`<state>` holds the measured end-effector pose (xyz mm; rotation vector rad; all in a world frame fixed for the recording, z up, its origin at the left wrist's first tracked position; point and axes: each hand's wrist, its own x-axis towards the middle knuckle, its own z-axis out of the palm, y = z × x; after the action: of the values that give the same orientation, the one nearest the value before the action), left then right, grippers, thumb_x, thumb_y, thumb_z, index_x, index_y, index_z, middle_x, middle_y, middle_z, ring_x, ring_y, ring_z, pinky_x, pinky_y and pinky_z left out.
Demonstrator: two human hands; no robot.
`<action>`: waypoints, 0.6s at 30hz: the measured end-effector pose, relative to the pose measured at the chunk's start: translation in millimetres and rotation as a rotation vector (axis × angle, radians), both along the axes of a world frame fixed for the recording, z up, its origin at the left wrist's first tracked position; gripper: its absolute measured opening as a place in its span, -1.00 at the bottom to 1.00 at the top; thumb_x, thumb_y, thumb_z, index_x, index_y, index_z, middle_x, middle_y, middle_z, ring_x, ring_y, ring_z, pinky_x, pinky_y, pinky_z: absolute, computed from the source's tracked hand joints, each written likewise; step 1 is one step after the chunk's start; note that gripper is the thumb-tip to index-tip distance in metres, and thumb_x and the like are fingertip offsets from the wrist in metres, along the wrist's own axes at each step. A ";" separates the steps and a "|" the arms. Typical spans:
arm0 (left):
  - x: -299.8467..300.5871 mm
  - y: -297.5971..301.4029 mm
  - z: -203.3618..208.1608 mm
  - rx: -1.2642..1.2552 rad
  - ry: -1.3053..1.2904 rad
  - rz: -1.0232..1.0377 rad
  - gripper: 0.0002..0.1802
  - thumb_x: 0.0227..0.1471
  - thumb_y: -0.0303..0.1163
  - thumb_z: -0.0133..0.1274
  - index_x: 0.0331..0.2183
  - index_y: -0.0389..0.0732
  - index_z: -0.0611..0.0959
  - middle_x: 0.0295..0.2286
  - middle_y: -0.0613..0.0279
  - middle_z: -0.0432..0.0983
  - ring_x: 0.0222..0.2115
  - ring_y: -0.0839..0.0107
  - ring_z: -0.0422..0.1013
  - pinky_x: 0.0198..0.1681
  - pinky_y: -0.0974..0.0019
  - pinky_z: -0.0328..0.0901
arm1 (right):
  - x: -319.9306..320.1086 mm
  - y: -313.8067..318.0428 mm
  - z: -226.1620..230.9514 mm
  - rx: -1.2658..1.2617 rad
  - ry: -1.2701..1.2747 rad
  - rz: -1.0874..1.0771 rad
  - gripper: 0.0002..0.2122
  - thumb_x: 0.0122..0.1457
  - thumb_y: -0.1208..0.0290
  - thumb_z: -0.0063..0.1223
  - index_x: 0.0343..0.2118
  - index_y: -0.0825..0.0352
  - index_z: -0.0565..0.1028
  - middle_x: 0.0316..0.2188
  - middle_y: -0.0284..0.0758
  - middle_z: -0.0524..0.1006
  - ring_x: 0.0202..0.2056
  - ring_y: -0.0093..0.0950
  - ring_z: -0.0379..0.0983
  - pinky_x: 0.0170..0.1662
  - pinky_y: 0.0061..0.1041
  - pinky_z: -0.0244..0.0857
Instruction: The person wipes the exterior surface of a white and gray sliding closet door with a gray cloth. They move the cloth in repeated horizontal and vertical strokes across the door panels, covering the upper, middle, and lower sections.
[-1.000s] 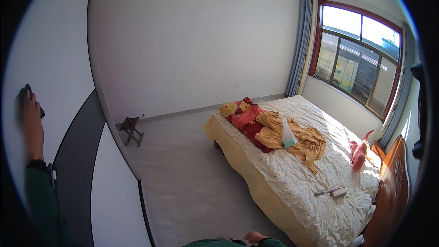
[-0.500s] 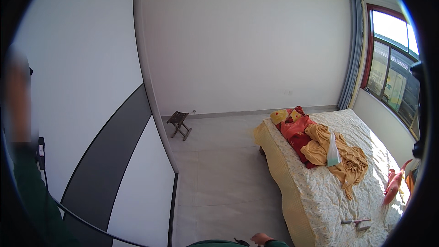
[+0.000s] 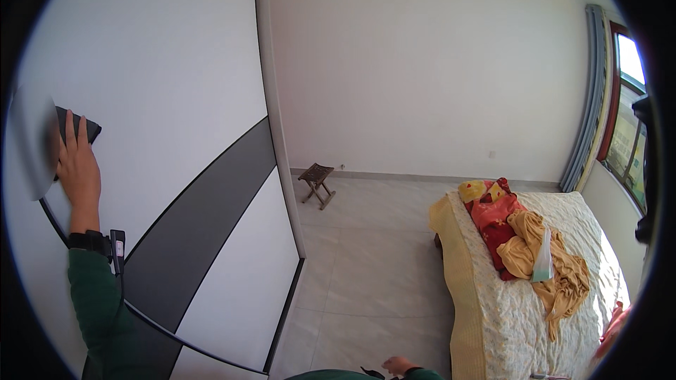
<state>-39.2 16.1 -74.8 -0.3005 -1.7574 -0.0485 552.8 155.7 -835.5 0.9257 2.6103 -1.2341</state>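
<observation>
At the far left my left hand [image 3: 81, 176] presses a dark grey folded cloth [image 3: 90, 130] flat against the white sliding wardrobe door [image 3: 162, 63]. Its fingers lie over the cloth, and a blurred pale shape at the rim hides part of both. A black strap with a small device [image 3: 117, 245] sits at that wrist, below the green sleeve. Low in the middle, close to my body, is my right hand [image 3: 399, 364]; most of its fingers are hidden, and no object shows in it.
A dark grey band [image 3: 204, 218] crosses the wardrobe. A folding stool [image 3: 318, 177] stands by the back wall. On the right a bed [image 3: 479, 309] carries a red blanket [image 3: 500, 222], a tan cloth [image 3: 563, 295] and a plastic bag [image 3: 543, 260]. Beyond it are a grey curtain [image 3: 590, 98] and a window.
The view has swung left, so the wardrobe, stool and bed sit further right. My left hand, blurred before, now shows clearly with the cloth on the door. My right hand stays low.
</observation>
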 end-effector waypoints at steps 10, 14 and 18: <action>1.4 23.2 -134.4 -0.327 -0.179 -0.260 -0.50 0.00 -0.57 -0.05 0.03 -0.11 0.47 0.22 0.32 0.04 0.29 0.20 -0.20 0.26 -0.11 -0.19 | 44.9 1.3 -33.5 -0.067 0.032 -0.158 -0.25 -0.37 0.05 0.40 -0.05 0.33 0.41 -0.04 -0.08 0.38 0.01 -0.08 0.25 0.08 -0.18 0.22; -7.4 14.1 -109.6 -0.281 -0.021 -0.278 -0.51 0.00 -0.60 -0.06 0.02 -0.13 0.48 0.22 0.31 0.05 0.29 0.20 -0.19 0.26 -0.13 -0.18 | 58.8 -4.1 -28.7 -0.073 -0.034 -0.161 -0.27 -0.36 0.06 0.41 -0.05 0.32 0.42 -0.04 -0.09 0.39 0.01 -0.09 0.27 0.06 -0.17 0.24; -24.6 -4.6 -31.3 -0.063 0.017 -0.141 -0.52 0.11 -0.50 -0.06 0.09 0.01 0.40 0.23 0.45 0.01 0.27 0.29 -0.12 0.21 -0.13 -0.05 | 71.1 -8.6 -28.3 -0.135 -0.003 -0.234 -0.29 -0.33 0.05 0.41 -0.05 0.29 0.44 -0.06 -0.11 0.40 -0.03 -0.07 0.31 0.01 -0.17 0.29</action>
<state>-63.8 11.5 -106.1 -0.4698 -1.7211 -0.0922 624.0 147.0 -863.8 1.2313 2.4337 -1.4395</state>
